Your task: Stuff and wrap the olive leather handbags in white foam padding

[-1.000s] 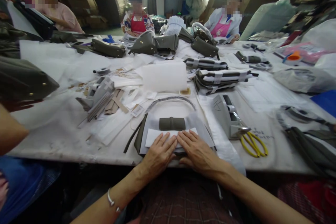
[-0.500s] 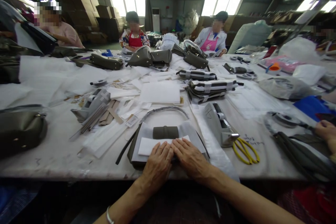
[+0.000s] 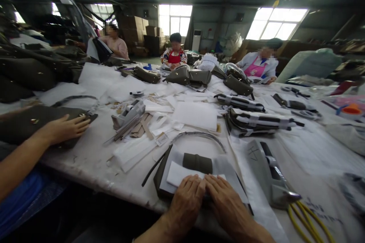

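A dark olive handbag (image 3: 163, 186) lies flat at the table's front edge, its wrapped handle (image 3: 196, 135) arching away from me. Thin white sheeting covers much of its face, around an olive strap piece (image 3: 197, 162). Across the near part lies a folded white foam strip (image 3: 177, 174). My left hand (image 3: 188, 197) rests on the strip with fingers stretched out flat. Beside it, touching at the fingertips, my right hand (image 3: 225, 197) also presses flat on the strip and bag. The near side of the bag is partly hidden under both hands.
At right stand a grey tape dispenser (image 3: 266, 174) and yellow-handled scissors (image 3: 306, 216). Another tape dispenser (image 3: 129, 114) and brown card strips (image 3: 142, 125) lie left. A co-worker's hand (image 3: 65, 129) touches an olive bag (image 3: 42, 115). Wrapped bags (image 3: 259, 121) lie behind, with people across the table.
My view has turned left and tilted up. A co-worker's arm now shows at the left, on the olive bag there. My hands stay flat on the foam strip.
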The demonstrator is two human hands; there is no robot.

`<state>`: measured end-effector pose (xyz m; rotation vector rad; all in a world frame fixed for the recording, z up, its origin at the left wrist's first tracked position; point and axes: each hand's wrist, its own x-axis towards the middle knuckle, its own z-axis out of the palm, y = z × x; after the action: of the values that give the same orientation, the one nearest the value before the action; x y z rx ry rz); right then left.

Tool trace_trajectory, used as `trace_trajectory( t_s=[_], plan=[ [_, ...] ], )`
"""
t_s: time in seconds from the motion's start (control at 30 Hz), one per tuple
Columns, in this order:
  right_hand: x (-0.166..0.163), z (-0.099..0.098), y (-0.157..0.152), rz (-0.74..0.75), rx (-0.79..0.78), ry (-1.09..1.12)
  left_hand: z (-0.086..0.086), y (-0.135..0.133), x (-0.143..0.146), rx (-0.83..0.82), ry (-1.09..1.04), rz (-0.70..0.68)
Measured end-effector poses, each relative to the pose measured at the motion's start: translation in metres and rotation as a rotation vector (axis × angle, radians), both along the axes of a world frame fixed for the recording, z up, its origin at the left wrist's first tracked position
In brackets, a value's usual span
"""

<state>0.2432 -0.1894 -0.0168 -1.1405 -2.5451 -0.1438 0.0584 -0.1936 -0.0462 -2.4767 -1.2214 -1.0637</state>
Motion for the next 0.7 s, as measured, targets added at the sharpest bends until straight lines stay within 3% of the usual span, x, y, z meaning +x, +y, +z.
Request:
trace_trajectory(
  t_s=[0.17, 0.43, 0.6, 0.7],
  plan=[
    [-0.003, 0.002, 0.0, 0.005, 0.112, -0.031, 0.002, -0.001, 0.003, -0.023, -0.051, 0.002],
    [-0.008, -0.009, -0.001, -0.034, 0.223, -0.047, 0.018, 0.0, -0.004, -0.149, 0.128, -0.066],
    [0.0, -0.013, -0.007, 0.005, 0.144, -0.077, 0.039, -0.001, -0.007, -0.212, 0.169, -0.11],
    [0.007, -0.012, -0.008, 0.034, 0.095, -0.077, 0.043, -0.017, -0.027, -0.191, 0.142, -0.222]
  ],
)
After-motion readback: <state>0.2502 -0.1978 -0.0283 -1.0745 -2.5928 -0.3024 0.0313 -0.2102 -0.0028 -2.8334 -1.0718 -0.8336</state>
